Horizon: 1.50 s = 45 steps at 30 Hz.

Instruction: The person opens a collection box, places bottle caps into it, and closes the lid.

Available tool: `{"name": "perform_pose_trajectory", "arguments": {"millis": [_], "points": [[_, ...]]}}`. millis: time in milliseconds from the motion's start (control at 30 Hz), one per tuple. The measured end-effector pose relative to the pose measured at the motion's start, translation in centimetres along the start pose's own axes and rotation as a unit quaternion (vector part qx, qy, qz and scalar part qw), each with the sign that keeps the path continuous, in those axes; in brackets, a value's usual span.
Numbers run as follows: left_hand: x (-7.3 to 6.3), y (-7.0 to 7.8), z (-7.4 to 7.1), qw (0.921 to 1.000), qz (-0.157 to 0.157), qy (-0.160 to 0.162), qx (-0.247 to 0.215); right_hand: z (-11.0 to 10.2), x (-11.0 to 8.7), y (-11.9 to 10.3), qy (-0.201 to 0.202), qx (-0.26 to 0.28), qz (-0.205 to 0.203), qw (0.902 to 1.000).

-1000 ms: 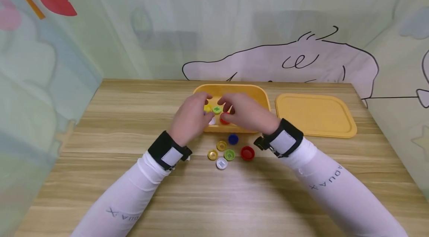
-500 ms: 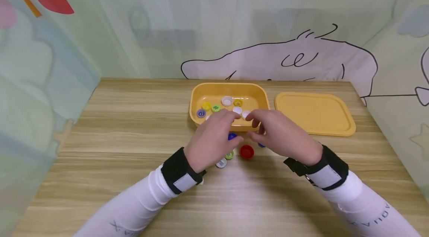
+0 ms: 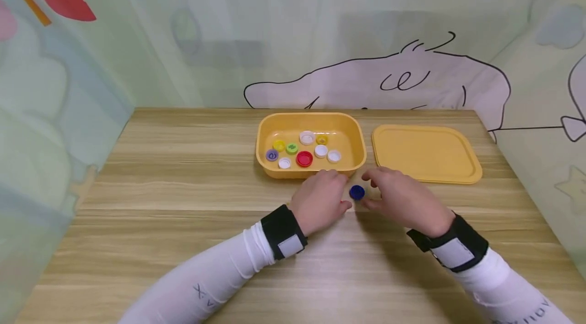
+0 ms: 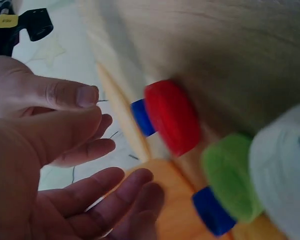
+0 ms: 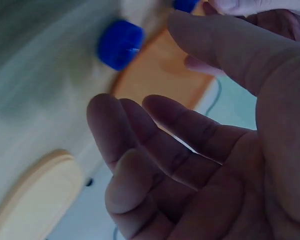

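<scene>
My left hand [image 3: 320, 202] hovers low at the front of the yellow box [image 3: 265, 169], fingers loosely bent, holding nothing. It hides several bottle caps in the head view; the left wrist view shows a red cap [image 4: 172, 117], a green cap [image 4: 232, 177], a white cap [image 4: 285, 155] and a blue cap [image 4: 213, 211] on the table. Another blue cap [image 3: 357, 192] lies between my two hands, close to the right fingertips. With thumb and fingers apart, my right hand [image 3: 405, 202] holds nothing; the right wrist view shows that blue cap [image 5: 121, 45] beyond its fingers.
Inside the box are several caps, among them a red cap [image 3: 304, 158], a green cap [image 3: 292, 148] and a purple cap [image 3: 272, 155]. The flat yellow lid [image 3: 426, 153] lies right of the box. A printed curtain [image 3: 293, 34] stands behind the wooden table [image 3: 183, 186].
Both hands have come out of the box toward the front right. My left hand now covers the loose caps, and the blue cap by my right hand shows fully.
</scene>
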<state>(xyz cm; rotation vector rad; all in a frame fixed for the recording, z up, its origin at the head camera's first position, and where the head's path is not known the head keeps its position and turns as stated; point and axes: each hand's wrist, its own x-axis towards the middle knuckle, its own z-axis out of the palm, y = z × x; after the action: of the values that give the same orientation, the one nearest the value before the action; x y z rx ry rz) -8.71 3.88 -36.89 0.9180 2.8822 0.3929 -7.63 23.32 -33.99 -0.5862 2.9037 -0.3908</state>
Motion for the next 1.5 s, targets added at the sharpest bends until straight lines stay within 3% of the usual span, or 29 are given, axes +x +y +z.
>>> {"name": "perform_pose_trajectory", "arguments": {"millis": [167,367,933,1200,1500], "points": [[0.8,0.4,1.0,0.9996,0.007,-0.004,0.026,1.5,0.6,1.0,0.017,-0.003,-0.017,0.9997],[1.5,0.8,1.6,0.9997,0.010,0.001,0.022,2.6,1.3,1.4,0.012,0.013,-0.025,0.9995],[1.9,1.1,2.5,0.9995,0.007,0.000,0.029,3.2,1.2,1.1,-0.007,0.047,-0.018,0.9987],[1.1,1.6,1.3,0.9999,0.005,0.013,0.006,1.7,0.3,0.3,0.014,0.061,-0.026,0.9977],[0.6,1.7,-2.2,0.9974,-0.022,0.035,-0.060,-1.3,0.4,-1.3,0.066,0.049,-0.044,0.9956]]}}
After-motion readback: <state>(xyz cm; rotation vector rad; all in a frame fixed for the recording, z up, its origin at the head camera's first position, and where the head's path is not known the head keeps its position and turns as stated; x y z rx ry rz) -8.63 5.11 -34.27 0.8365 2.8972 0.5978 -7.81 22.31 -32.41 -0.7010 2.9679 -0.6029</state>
